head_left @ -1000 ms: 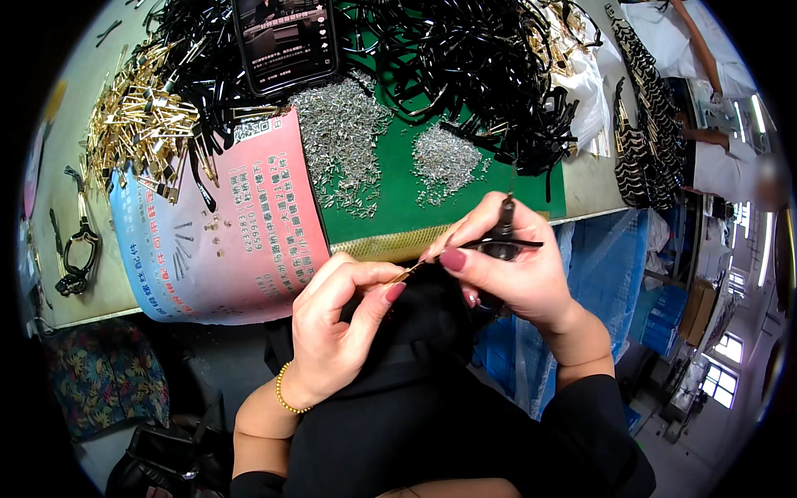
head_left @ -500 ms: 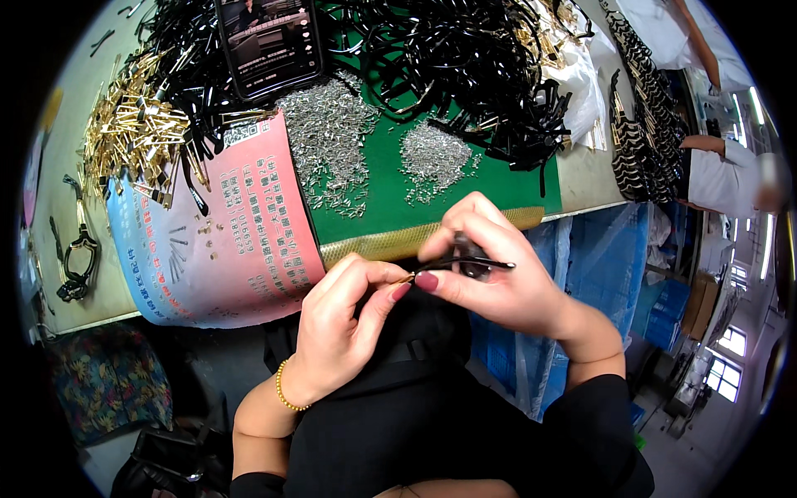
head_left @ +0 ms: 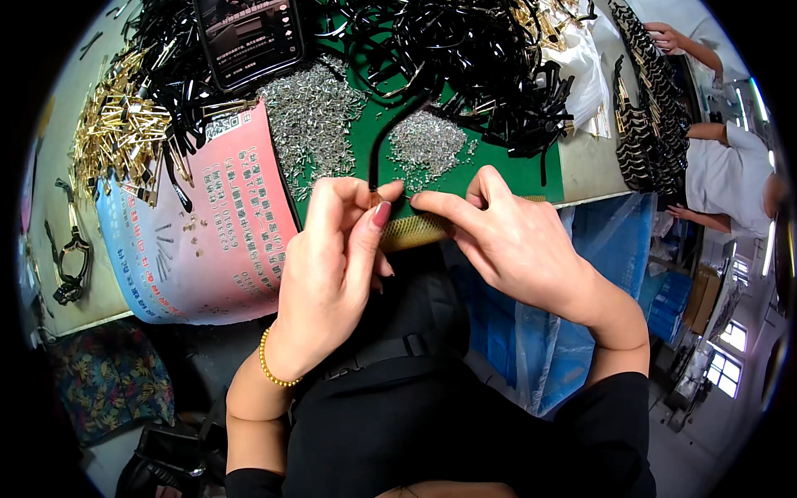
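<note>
My left hand (head_left: 328, 257) is closed, thumb and forefinger pinching the lower end of a slim black spectacle temple (head_left: 375, 153). It stands upward from the fingertips and curves away to the right at its blurred upper end. To the right, my right hand (head_left: 515, 241) is palm down with its forefinger stretched toward the left. That fingertip is at the near edge of the small pile of tiny silver screws (head_left: 427, 145), close to the left fingertips. The right thumb is hidden, and no held thing shows in that hand.
A larger heap of silver metal bits (head_left: 307, 116) lies on the green mat (head_left: 506, 174). Black temples (head_left: 448, 41) crowd the far side, beside a phone (head_left: 249, 41). Gold-coloured parts (head_left: 124, 116) cover the far left. Two co-workers are at the right.
Both hands have moved up from over my lap to the mat's near edge and come slightly apart. The temple has swung from lying sideways to standing upward. The dark thing in the right hand no longer shows.
</note>
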Motion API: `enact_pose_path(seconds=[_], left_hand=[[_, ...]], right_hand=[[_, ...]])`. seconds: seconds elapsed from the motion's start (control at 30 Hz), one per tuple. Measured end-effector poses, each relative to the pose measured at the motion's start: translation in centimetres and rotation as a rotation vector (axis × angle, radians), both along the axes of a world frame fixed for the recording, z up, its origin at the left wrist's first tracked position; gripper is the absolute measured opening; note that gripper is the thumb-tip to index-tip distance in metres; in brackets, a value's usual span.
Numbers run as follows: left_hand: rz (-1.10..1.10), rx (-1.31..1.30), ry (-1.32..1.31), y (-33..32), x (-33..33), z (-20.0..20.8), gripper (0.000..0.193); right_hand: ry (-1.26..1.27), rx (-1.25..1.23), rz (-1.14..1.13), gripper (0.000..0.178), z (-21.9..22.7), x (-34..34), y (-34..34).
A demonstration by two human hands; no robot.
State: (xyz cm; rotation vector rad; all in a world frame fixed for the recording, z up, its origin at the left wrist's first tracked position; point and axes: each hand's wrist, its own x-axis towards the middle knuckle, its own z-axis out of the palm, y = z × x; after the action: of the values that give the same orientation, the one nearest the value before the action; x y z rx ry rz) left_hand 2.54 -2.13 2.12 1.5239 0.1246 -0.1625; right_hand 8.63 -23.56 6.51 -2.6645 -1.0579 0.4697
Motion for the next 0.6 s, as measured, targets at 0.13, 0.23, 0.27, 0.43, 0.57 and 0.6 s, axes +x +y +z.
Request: enact_pose_path(seconds=[0.13, 0.23, 0.27, 0.43, 0.57, 0.6], left_hand=[[0.102, -0.046, 0.012, 0.5, -1.1, 0.3, 0.012], [0.092, 0.016, 0.014, 1.5, -2.3, 0.2, 0.013], [0.127, 0.025, 0.019, 1.6, -2.8, -0.1, 0.017], [0.107, 0.14, 0.034, 2.4, -3.0, -0.3, 0.027], [0.127, 0.099, 0.036, 2.6, -2.9, -0.5, 0.025], [0.135, 0.093, 0.031, 2.5, -2.9, -0.6, 0.024]], right_hand=[[0.008, 0.014, 0.003, 0.045, -0.1, 0.1, 0.1], [-0.002, 0.023, 0.022, 0.045, -0.2, 0.3, 0.2], [-0.002, 0.015, 0.029, 0.045, -0.1, 0.3, 0.2], [0.017, -0.032, 0.018, 0.043, 0.2, 0.4, 0.6], [0.023, -0.026, 0.023, 0.042, 0.0, 0.5, 0.6], [0.025, -0.024, 0.02, 0.042, -0.1, 0.5, 0.6]])
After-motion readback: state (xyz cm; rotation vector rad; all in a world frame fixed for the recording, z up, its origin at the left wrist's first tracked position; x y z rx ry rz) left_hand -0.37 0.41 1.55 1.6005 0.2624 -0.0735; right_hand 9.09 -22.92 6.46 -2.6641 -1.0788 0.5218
